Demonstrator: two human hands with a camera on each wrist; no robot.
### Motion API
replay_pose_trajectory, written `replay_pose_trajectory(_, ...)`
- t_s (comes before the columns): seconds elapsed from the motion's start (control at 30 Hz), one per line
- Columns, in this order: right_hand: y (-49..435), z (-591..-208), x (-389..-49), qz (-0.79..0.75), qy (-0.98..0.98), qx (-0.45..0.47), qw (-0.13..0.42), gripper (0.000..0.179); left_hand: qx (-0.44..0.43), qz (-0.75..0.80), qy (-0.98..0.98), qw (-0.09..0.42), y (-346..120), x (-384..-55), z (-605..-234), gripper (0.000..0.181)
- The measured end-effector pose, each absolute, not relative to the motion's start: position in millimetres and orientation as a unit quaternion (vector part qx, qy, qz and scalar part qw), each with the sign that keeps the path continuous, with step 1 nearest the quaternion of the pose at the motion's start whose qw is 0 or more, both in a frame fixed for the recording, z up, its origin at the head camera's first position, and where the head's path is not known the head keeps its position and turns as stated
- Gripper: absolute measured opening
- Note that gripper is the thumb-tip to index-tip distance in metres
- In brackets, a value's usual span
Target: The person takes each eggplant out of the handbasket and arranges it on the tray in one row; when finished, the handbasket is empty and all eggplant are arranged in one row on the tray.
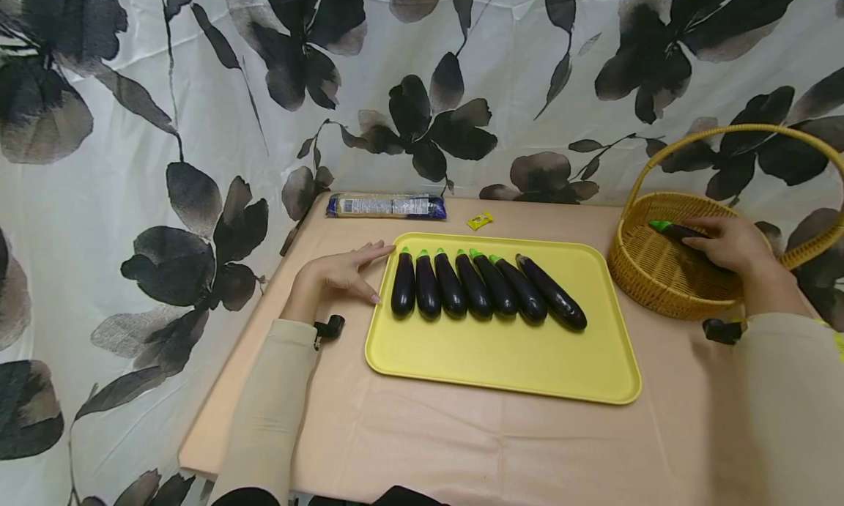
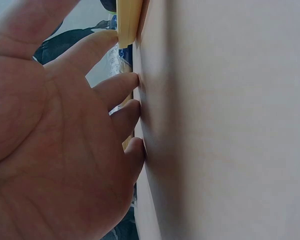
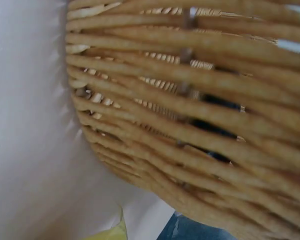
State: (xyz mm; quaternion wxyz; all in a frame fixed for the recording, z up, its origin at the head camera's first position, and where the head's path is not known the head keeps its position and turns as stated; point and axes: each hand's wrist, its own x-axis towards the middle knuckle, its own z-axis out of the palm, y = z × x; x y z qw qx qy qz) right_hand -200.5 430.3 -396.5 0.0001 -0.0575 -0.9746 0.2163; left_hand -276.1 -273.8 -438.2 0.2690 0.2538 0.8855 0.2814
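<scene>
My left hand [image 1: 339,272] touches the left edge of the yellow tray [image 1: 501,367] with its thumb and index finger, the fingers fairly straight. In the left wrist view its palm [image 2: 65,135] shows, with fingertips right at the tabletop and the tray edge. Several dark purple eggplants [image 1: 484,283] lie side by side in a row on the tray, green stems away from me. My right hand [image 1: 732,246] grips another eggplant [image 1: 675,232] inside the wicker basket [image 1: 659,286], its green stem pointing left. Basket weave [image 3: 190,120] fills the right wrist view and hides that hand.
The basket's tall handle [image 1: 745,129] arches over the right arm. A blue-and-clear package [image 1: 385,206] and a small yellow packet [image 1: 479,220] lie behind the tray. The table [image 1: 461,447] has a peach cover. A floral curtain [image 1: 217,125] hangs behind and to the left.
</scene>
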Motion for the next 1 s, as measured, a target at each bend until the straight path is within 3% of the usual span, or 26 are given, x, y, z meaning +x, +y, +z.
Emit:
replay_pose_trajectory(0.37, 431.6, -405.0, -201.9, 0.242, -0.969, -0.032, -0.042, 0.062, 0.247, 0.284, 0.887, 0.268, -272.1, -275.6, -438.1, 0.123)
replay_pose_trajectory(0.53, 429.5, -405.4, -203.2, 0.252, -0.964, -0.034, -0.076, 0.07, 0.25, 0.282, 0.888, 0.265, -271.8, -276.1, -438.4, 0.124)
replay_pose_trajectory(1.0, 425.9, -410.2, -203.4, 0.258, -0.962, -0.055, -0.076, 0.072, 0.248, 0.279, 0.89, 0.263, -271.5, -275.7, -440.1, 0.125)
